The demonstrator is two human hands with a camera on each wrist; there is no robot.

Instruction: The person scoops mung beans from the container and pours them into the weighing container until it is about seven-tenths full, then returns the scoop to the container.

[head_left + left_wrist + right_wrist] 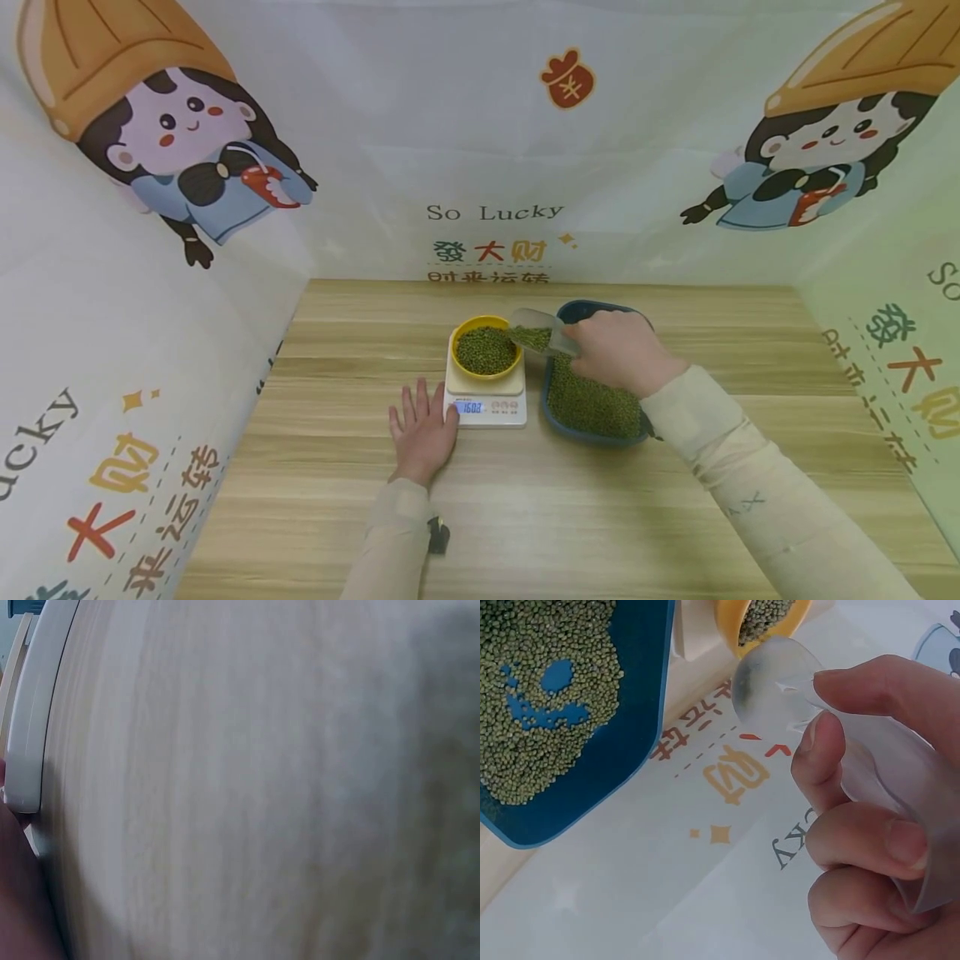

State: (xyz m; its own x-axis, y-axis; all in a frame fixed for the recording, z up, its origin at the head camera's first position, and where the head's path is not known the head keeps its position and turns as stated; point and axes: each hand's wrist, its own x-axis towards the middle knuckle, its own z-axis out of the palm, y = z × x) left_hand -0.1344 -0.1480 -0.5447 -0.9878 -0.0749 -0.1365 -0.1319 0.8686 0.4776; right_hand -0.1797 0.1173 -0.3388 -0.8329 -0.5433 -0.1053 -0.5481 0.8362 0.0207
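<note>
My right hand (618,350) grips a translucent scoop (531,331) by its handle, fingers curled round it in the right wrist view. Green mung beans lie in the scoop, whose tip overlaps the right rim of a yellow bowl (487,377) in the head view. That bowl, full of mung beans (486,348), sits on a white kitchen scale (480,419) with a lit display showing about 160.8. Palm down on the table, my left hand (425,437) has its fingers spread, thumb right at the scale's left edge. The left wrist view catches the scale's side (30,720).
A blue bin (592,439) of mung beans (596,404) stands to the right of the scale, under my right hand. Bare blue bottom shows through the beans in the right wrist view. Printed cloth walls (375,167) enclose the wooden table (360,333) behind and at both sides.
</note>
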